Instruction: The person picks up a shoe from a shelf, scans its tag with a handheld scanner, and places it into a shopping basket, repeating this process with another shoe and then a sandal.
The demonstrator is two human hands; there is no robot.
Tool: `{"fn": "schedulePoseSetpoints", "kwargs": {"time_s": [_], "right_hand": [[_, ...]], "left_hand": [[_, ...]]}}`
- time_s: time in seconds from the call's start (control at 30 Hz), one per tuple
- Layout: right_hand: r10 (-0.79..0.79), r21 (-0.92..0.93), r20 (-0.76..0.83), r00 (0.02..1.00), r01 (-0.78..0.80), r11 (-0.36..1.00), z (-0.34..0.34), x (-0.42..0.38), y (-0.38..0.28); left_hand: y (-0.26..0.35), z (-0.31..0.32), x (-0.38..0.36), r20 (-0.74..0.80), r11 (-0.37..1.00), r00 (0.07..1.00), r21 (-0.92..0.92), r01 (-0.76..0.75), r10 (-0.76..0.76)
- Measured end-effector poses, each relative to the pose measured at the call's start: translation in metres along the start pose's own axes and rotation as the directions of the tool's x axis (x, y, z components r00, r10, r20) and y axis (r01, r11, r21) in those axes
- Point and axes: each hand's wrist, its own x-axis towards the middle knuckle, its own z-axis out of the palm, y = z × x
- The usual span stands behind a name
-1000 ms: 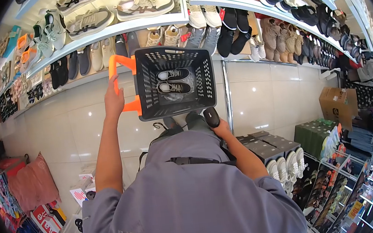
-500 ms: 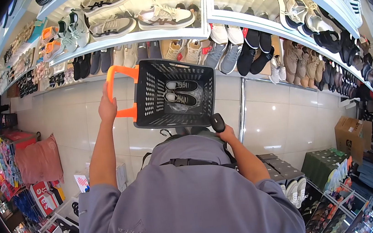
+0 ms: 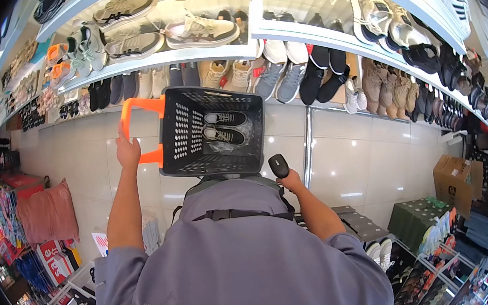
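Note:
My left hand (image 3: 128,152) is closed round the orange handle (image 3: 143,105) of a black shopping basket (image 3: 260,127) with perforated walls. Tilted so its inside faces me, the basket is in front of my waist. A pair of dark sneakers with pale laces (image 3: 224,135) lies in it, on crumpled clear plastic. To the right of the basket, my right hand (image 3: 290,180) grips a black handheld scanner (image 3: 278,164) with a rounded head, held up and apart from the basket's near corner.
Shoe shelves (image 3: 156,64) curve across the front, with several pairs below them. A metal strip (image 3: 307,139) crosses the tiled floor. Behind on the right are a green box (image 3: 417,220) and a cardboard box (image 3: 456,179); a pink cushion (image 3: 47,212) is at the left.
The basket and my left hand have shifted left and slightly down in view, as have the shelves. The scanner, formerly at the basket's corner, is now tilted up and separated from it.

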Motion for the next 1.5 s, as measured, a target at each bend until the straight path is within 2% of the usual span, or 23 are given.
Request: {"fn": "schedulePoseSetpoints", "kwargs": {"time_s": [0.03,0.17,0.23,0.27,0.33,0.37,0.43,0.53,0.67,0.8,0.87,1.0,1.07,1.1,1.13,1.17,1.2,1.27,1.33,1.4,1.47,1.5], "right_hand": [[-0.011,0.006,-0.008,1.000,0.011,1.000,0.001,0.004,0.000],[0.033,-0.004,-0.029,0.999,-0.033,0.999,0.002,0.006,-0.017],[-0.001,0.003,-0.057,0.998,0.001,1.000,0.012,0.010,-0.017],[-0.024,-0.005,-0.064,0.998,0.023,1.000,0.016,0.011,-0.021],[-0.018,-0.017,-0.066,0.998,0.017,1.000,0.027,0.014,-0.028],[-0.025,-0.021,-0.071,0.997,0.023,1.000,0.034,0.016,-0.036],[0.077,-0.025,-0.053,0.996,-0.079,0.997,0.045,0.008,-0.060],[0.048,-0.088,-0.110,0.993,-0.058,0.994,0.075,0.009,-0.090],[0.052,-0.264,-0.034,0.998,-0.059,0.963,0.106,0.008,-0.142],[0.024,-0.249,-0.021,1.000,-0.028,0.968,0.130,0.001,-0.182],[-0.064,-0.196,-0.050,0.997,0.053,0.979,0.139,-0.006,-0.194],[-0.046,-0.183,-0.099,0.994,0.027,0.983,0.146,-0.015,-0.209],[-0.004,-0.170,-0.117,0.993,-0.016,0.985,0.145,-0.018,-0.211],[0.003,-0.166,-0.122,0.993,-0.023,0.986,0.143,-0.018,-0.211],[0.017,-0.154,-0.106,0.994,-0.033,0.988,0.143,-0.017,-0.208],[0.029,-0.143,-0.087,0.996,-0.041,0.989,0.143,-0.016,-0.205],[0.030,-0.143,-0.082,0.996,-0.042,0.989,0.144,-0.015,-0.200],[0.103,-0.156,-0.056,0.993,-0.111,0.982,0.144,-0.012,-0.192],[0.102,-0.149,-0.043,0.994,-0.108,0.983,0.142,-0.010,-0.188],[0.099,-0.139,-0.030,0.995,-0.102,0.985,0.140,-0.009,-0.186],[0.091,-0.101,-0.027,0.995,-0.093,0.991,0.135,-0.010,-0.185],[0.085,-0.097,-0.022,0.996,-0.087,0.991,0.132,-0.011,-0.186]], "left_hand": [[-0.003,-0.003,0.004,0.012,0.995,1.000,-0.094,0.020,-0.019],[-0.043,0.020,0.030,0.086,0.966,0.990,-0.227,0.125,-0.108],[-0.026,0.003,0.027,0.284,0.816,0.946,-0.503,0.283,-0.153],[-0.028,0.001,0.028,0.278,0.813,0.946,-0.504,0.289,-0.164],[-0.035,-0.001,0.033,0.408,0.751,0.910,-0.580,0.315,-0.066],[-0.036,0.000,0.037,0.403,0.746,0.913,-0.587,0.313,-0.066],[-0.040,-0.004,0.038,0.491,0.611,0.871,-0.697,0.376,0.025],[-0.046,-0.011,0.044,0.537,0.530,0.840,-0.736,0.422,0.077],[-0.065,-0.007,0.059,0.548,0.539,0.833,-0.725,0.429,0.074],[-0.084,-0.008,0.076,0.540,0.617,0.838,-0.686,0.384,0.078],[-0.096,-0.004,0.080,0.507,0.652,0.858,-0.679,0.337,0.085],[-0.106,-0.017,0.085,0.586,0.657,0.799,-0.656,0.370,0.134],[-0.101,-0.023,0.083,0.356,0.802,0.931,-0.579,0.147,0.087],[-0.094,-0.030,0.086,0.360,0.802,0.928,-0.580,0.143,0.094],[-0.084,-0.040,0.088,0.071,0.839,0.981,-0.531,-0.118,0.182],[-0.075,-0.050,0.089,-0.213,0.846,0.934,-0.402,-0.351,0.287],[-0.063,-0.058,0.092,-0.209,0.848,0.935,-0.399,-0.349,0.286],[-0.033,-0.068,0.104,-0.264,0.739,0.888,-0.493,-0.459,0.376],[0.001,-0.062,0.112,-0.244,0.630,0.867,-0.606,-0.486,0.435],[0.034,-0.047,0.120,-0.254,0.568,0.805,-0.597,-0.566,0.536],[0.070,-0.036,0.126,-0.123,0.552,0.803,-0.665,-0.503,0.583],[0.086,-0.019,0.132,-0.107,0.538,0.780,-0.666,-0.516,0.617]]}}
